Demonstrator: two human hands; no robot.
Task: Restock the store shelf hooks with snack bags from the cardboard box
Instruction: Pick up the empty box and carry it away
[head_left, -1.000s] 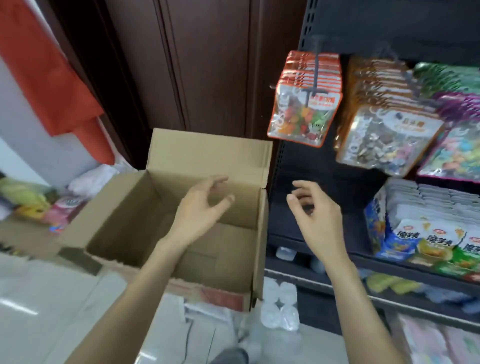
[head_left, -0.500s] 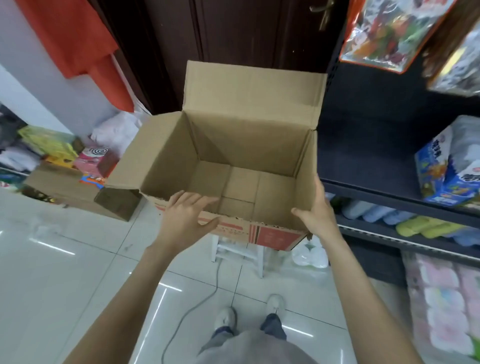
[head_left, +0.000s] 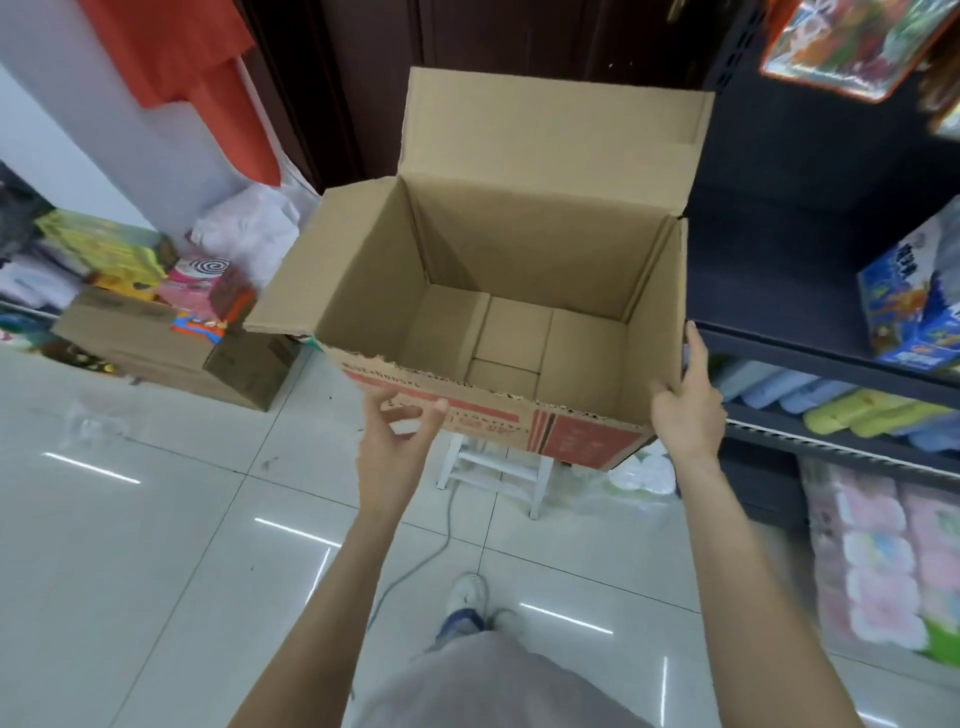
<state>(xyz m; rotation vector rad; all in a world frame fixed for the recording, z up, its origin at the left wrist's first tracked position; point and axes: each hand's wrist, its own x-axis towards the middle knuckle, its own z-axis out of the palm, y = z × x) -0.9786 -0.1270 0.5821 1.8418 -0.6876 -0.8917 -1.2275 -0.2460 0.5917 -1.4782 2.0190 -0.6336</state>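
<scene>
An open cardboard box (head_left: 524, 244) sits on a small white stool (head_left: 493, 467), its flaps up and its inside bare, with no bags in it. My right hand (head_left: 685, 400) grips the box's near right corner, thumb over the rim. My left hand (head_left: 397, 431) is at the near wall below the torn rim, fingers curled and touching the printed side. A snack bag (head_left: 852, 47) hangs on a shelf hook at the top right, cut off by the frame.
A dark shelf unit (head_left: 810, 332) stands to the right with a blue package (head_left: 914, 306) and soft packs lower down. Another cardboard box (head_left: 171, 353) with goods stands on the tiled floor at the left. A cable runs across the floor near my shoes.
My view dropped from the hooks to the box. Both hands moved down from above the box to its near edge; the right one took hold of the corner.
</scene>
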